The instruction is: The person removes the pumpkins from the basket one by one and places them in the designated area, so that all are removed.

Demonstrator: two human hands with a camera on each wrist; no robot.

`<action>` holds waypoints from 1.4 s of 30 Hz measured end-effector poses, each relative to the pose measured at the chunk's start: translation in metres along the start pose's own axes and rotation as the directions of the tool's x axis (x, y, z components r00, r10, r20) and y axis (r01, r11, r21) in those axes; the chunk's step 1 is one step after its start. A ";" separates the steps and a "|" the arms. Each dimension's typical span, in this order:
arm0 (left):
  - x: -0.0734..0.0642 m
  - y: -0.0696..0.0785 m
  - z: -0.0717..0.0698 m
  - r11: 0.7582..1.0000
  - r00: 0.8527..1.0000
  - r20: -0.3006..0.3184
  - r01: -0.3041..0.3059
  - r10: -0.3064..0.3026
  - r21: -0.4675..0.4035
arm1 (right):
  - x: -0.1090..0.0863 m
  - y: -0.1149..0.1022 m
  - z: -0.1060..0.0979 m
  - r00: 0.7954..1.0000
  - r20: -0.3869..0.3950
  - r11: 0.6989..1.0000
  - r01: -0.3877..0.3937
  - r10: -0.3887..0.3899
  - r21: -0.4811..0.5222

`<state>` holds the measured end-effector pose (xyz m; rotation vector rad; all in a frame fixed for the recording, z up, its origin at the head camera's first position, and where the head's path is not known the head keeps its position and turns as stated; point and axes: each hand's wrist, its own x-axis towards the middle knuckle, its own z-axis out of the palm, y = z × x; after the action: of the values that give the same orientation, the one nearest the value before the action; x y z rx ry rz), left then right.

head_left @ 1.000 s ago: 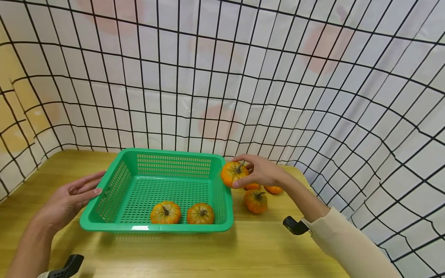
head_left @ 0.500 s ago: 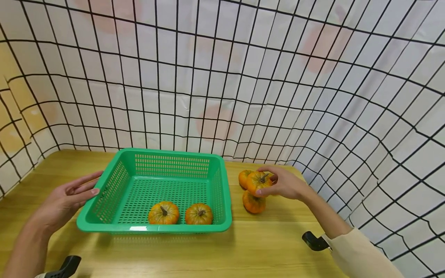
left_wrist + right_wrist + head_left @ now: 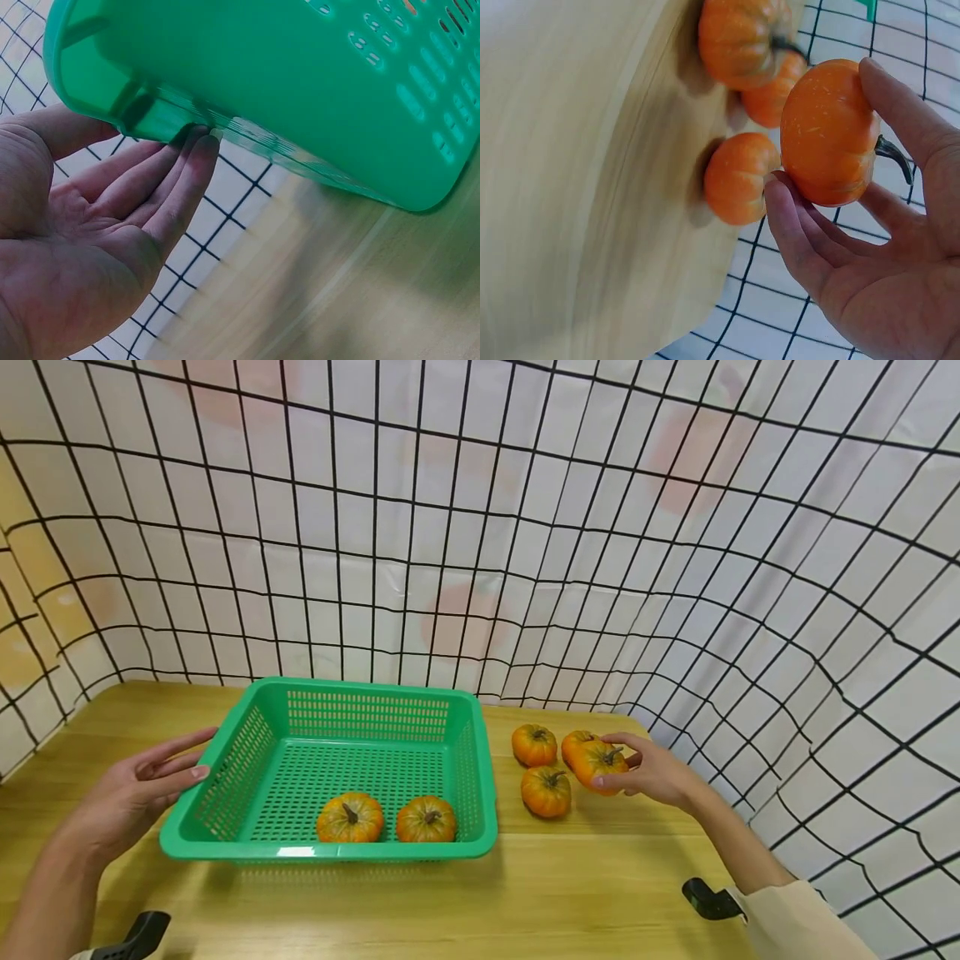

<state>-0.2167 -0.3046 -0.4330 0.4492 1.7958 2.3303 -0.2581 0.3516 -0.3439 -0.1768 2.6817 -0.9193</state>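
A green plastic basket [image 3: 390, 852] stands on the table, with two small pumpkins, one to the left [image 3: 350, 818] and one to the right [image 3: 426, 820], by its front wall. At its left rim, my left hand [image 3: 138, 793] grips the edge, thumb on top and fingers beneath; the left wrist view shows the fingertips against the basket wall [image 3: 225, 67]. To the right, my right hand [image 3: 663, 777] holds an orange pumpkin [image 3: 597, 764] between thumb and fingers. The right wrist view shows this held pumpkin [image 3: 829, 135] raised off the table, its stem toward the palm.
Right of the basket sit three more pumpkins: one at the back [image 3: 534, 746], one in front [image 3: 546, 792], and one partly hidden [image 3: 576, 745] behind the held one. A black wire grid [image 3: 420, 560] over a printed sheet encloses the back and sides of the wooden table [image 3: 375, 910].
My right hand has carried the pumpkin rightward from the basket's right rim to beyond the loose pumpkins, uncovering them. My left hand stays on the basket rim.
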 end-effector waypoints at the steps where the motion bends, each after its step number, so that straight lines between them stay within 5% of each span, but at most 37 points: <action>1: 0.000 0.000 0.000 1.000 1.000 -0.002 -0.001 0.001 0.006 | -0.001 0.002 -0.001 1.000 -0.004 1.000 -0.004 0.004 -0.007; 19: -0.004 -0.001 -0.001 0.999 1.000 -0.021 -0.004 0.005 0.038 | 0.002 0.039 0.018 0.998 -0.018 0.998 -0.065 0.065 -0.022; 42: -0.001 -0.001 0.000 1.000 1.000 -0.007 0.005 -0.005 0.028 | 0.008 0.046 0.034 0.996 -0.017 0.994 -0.087 0.086 -0.071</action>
<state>-0.2162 -0.3046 -0.4339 0.4408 1.8327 2.3094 -0.2561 0.3668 -0.3999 -0.0695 2.7133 -0.8013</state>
